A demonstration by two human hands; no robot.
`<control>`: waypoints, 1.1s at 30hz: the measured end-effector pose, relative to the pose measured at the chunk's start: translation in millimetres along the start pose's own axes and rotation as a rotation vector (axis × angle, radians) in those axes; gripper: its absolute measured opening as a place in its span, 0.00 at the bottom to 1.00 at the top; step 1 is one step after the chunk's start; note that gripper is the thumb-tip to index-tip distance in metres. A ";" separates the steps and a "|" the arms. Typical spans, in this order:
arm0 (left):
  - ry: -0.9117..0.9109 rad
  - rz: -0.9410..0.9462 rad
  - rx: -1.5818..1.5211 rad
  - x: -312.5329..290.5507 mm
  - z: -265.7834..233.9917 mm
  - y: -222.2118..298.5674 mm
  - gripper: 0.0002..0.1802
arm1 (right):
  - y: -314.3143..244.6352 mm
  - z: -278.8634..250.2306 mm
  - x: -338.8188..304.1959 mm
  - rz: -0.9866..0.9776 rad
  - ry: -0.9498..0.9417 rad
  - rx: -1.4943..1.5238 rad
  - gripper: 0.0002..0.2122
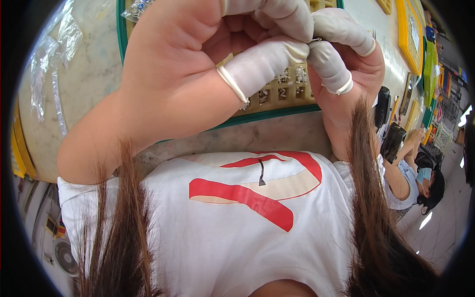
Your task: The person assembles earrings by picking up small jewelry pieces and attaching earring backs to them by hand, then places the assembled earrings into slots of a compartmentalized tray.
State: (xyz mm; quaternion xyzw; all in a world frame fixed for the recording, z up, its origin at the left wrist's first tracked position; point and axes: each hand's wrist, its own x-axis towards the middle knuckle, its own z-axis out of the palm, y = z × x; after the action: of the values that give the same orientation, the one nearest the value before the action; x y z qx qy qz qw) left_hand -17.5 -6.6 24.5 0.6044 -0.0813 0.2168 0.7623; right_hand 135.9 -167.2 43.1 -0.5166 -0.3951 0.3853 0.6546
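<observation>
My left hand [193, 69] and my right hand [349, 57] meet above a beige compartment tray [271, 105]. White finger cots cover the thumb and fingers that show on each. Both hands are closed in a pinch, their fingertips almost touching. Between them a tiny dark, shiny metal piece [315, 39] peeks out; its full shape is hidden by the fingers. Small silvery, wire-like parts [301, 75] lie in the tray's square pockets below my hands.
A green edge [269, 115] surrounds the tray. Clear plastic bags [69, 34] lie on the stone-like table at left. At right are a yellow frame [410, 37] and black objects [394, 141]. A masked co-worker [403, 180] sits farther along the table.
</observation>
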 end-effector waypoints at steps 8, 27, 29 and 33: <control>-0.021 0.088 0.062 4.5 0.2 -4.9 0.13 | 4.0 -5.9 -0.7 -0.017 0.037 0.005 0.12; -0.031 0.161 0.137 6.5 3.8 -11.1 0.13 | 14.7 -17.2 7.2 -0.220 -0.037 -0.012 0.15; -0.030 0.114 0.112 7.2 4.1 -5.2 0.13 | 16.0 -21.0 5.9 -0.211 -0.044 -0.057 0.15; 0.017 0.119 0.001 6.0 9.7 -12.5 0.13 | 14.4 -20.6 4.6 -0.225 -0.035 -0.088 0.14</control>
State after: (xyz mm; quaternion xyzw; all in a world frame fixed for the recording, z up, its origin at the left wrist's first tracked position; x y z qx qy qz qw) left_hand -5.5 -16.7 18.2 0.5970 -0.1102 0.2668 0.7485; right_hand 155.2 -168.2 26.4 -0.4905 -0.4784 0.3006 0.6634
